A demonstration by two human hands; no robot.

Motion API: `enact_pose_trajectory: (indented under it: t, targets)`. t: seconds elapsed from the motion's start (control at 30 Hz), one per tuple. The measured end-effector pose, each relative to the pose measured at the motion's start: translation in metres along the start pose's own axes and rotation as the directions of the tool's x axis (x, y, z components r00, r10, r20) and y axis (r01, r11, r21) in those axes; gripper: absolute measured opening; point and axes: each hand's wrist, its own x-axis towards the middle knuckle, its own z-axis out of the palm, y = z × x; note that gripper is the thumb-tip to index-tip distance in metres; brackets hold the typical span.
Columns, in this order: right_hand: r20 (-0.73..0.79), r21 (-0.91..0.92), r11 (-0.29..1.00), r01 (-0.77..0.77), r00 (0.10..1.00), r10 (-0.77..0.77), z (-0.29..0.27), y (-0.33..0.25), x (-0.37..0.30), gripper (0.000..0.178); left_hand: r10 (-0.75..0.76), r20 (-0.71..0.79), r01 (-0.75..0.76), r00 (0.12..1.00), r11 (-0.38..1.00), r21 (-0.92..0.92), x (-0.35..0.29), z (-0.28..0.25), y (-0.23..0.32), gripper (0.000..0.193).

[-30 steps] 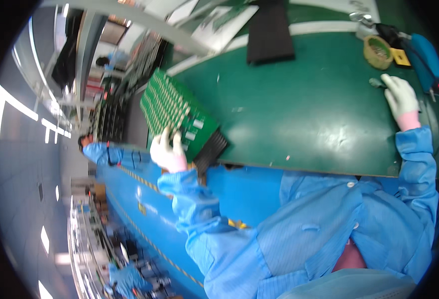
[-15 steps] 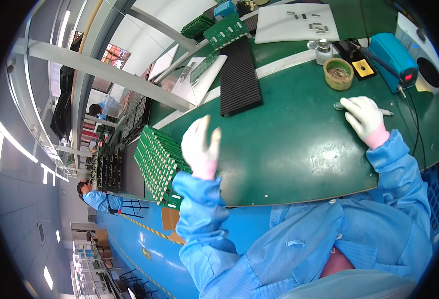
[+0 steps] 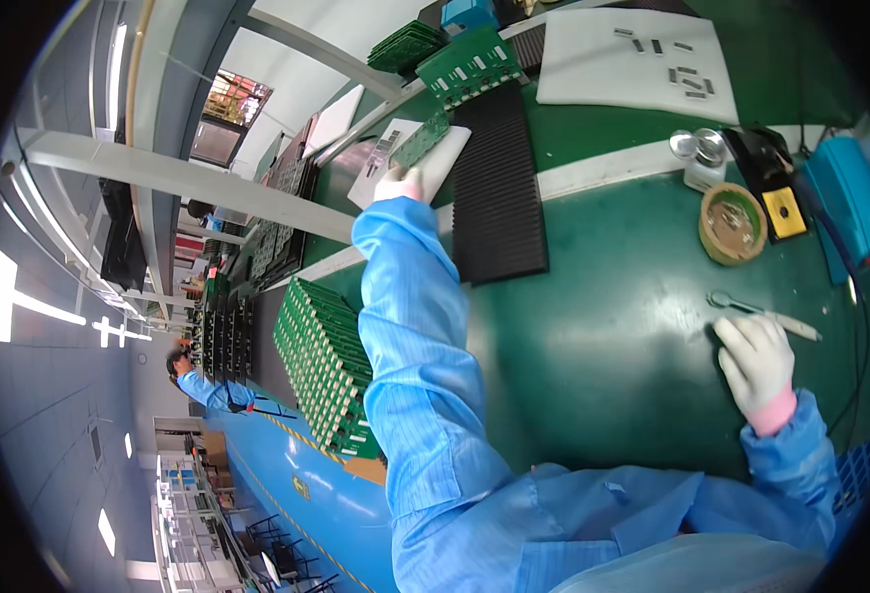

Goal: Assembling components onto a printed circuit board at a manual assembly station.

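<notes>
My left hand [image 3: 398, 188], in a white glove, is stretched far forward to a white foam pad [image 3: 443, 158]. It is at the near end of a small green circuit board [image 3: 421, 141] on that pad. Its fingertips are mostly hidden, so I cannot tell whether they grip the board. My right hand [image 3: 757, 366], also gloved, rests low over the green tabletop, fingers bent and slightly apart, holding nothing. Just beyond its fingertips lies a slim hand tool [image 3: 789, 324] with a pale handle and a greenish head.
Green circuit boards [image 3: 321, 366] stand in a dense row at the left. A black ribbed rack [image 3: 499, 188] lies mid-table. At right are a round tub [image 3: 732, 225], a metal-lidded jar [image 3: 704, 163], a yellow sponge [image 3: 783, 213] and a blue soldering station [image 3: 850, 203]. A white shelf beam [image 3: 188, 178] crosses left.
My left hand has moved forward from above the board row to the foam pad. My right hand has drawn back off the pale-handled tool, which stays on the table. The view has shifted.
</notes>
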Motion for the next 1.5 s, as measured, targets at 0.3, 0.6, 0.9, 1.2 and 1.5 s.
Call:
enact_pose_trajectory:
  t: [0.3, 0.6, 0.9, 1.2, 1.5]
  targets:
    - [0.07, -0.019, 0.996, -0.09, 0.993, 0.091, -0.003, 0.004, 0.006, 0.032, -0.238, -0.102, 0.243, 0.966, 0.969, 0.033, 0.132, 0.014, -0.106, 0.052]
    - [0.12, -0.016, 0.994, -0.108, 0.987, 0.109, 0.007, 0.014, 0.006, 0.032, -0.17, 0.007, 0.145, 0.985, 0.857, 0.494, 0.095, -0.01, -0.034, 0.038]
    - [0.091, -0.008, 0.996, -0.089, 0.992, 0.09, 0.005, 0.012, 0.002, 0.034, 0.146, 0.034, -0.148, 0.989, 0.912, 0.382, 0.075, -0.065, -0.027, 0.026]
    - [0.044, -0.034, 0.992, -0.122, 0.991, 0.124, 0.005, 0.002, -0.002, 0.033, 0.56, -0.027, -0.56, 0.828, 0.826, -0.066, -0.048, -0.031, -0.018, 0.018]
    - [0.037, 0.039, 0.992, -0.123, 0.992, 0.121, 0.008, 0.007, -0.006, 0.037, 0.297, 0.728, 0.453, 0.618, 0.622, -0.639, -0.206, 0.007, 0.063, 0.041]
